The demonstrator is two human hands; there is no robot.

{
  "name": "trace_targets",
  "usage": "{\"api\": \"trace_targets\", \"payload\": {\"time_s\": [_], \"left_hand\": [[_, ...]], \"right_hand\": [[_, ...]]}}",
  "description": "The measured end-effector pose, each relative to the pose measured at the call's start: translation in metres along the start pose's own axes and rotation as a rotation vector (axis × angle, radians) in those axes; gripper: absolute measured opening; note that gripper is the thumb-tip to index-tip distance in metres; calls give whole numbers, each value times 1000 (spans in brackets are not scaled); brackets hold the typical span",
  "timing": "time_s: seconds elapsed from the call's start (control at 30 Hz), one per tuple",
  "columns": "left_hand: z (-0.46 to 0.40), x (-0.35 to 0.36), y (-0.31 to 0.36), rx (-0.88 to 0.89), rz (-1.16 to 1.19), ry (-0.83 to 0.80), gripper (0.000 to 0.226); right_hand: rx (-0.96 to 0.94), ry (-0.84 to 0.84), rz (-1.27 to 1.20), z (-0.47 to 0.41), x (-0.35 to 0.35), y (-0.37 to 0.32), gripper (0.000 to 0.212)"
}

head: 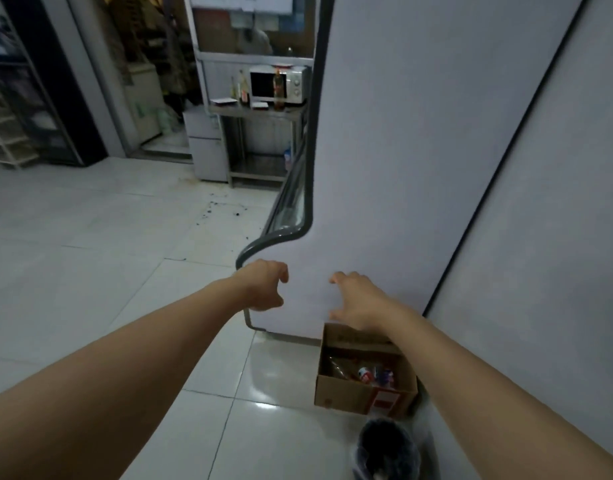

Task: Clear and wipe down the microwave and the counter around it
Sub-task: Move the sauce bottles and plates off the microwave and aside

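Head cam: both my arms stretched forward, low over the tiled floor (pixel 90 237). Left hand (pixel 263 287) empty, fingers loosely curled, hanging in front of the rounded corner of a big white cabinet (pixel 419 168) with a grey edge trim. Right hand (pixel 358 301) also empty, fingers spread and slack, above the back flap of an open cardboard box (pixel 363 386). Box sits on the floor against the cabinet base, some packaged items inside, too blurred to identify. Dark bin (pixel 388 452) with a liner just beside the box, near the bottom of the frame. Microwave (pixel 279 85) is well away from me, across the room, white, door closed, on a metal counter (pixel 256 110) past the cabinet's edge. Tall bottle with dark liquid (pixel 279 90) stands in front of the microwave door. More bottles (pixel 241 90) to its left, plus flat trays (pixel 225 102) on the counter. Small white fridge (pixel 206 143) beside the counter, lower. Dark spots (pixel 218 209) on the tiles in front of the counter. Neither hand touching anything, as far as I can tell.
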State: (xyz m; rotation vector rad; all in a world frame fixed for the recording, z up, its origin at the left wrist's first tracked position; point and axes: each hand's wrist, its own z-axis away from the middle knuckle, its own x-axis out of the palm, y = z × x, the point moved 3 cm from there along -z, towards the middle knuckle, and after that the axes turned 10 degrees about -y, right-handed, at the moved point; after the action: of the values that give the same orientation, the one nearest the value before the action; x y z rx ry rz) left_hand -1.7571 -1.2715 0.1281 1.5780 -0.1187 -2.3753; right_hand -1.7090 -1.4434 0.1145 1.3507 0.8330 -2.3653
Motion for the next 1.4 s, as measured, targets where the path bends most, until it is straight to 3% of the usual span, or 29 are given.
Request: {"api": "trace_targets", "payload": {"time_s": [0.43,0.83,1.13,1.4], "left_hand": [[51,-71,-118,-108,76,187,45],[36,-160,-279,-99,60,245,47],[-15,-221,-377,-74,84,269,45],[-124,-288,-451,-65,100,315,43]], "right_hand": [[-187,109,158,-62,-52,-150,65],[-185,165,122,-161,-88,-300,73],[-154,142,89,-268,-117,-367,76],[-194,165,75,-412,-172,-388,77]]}}
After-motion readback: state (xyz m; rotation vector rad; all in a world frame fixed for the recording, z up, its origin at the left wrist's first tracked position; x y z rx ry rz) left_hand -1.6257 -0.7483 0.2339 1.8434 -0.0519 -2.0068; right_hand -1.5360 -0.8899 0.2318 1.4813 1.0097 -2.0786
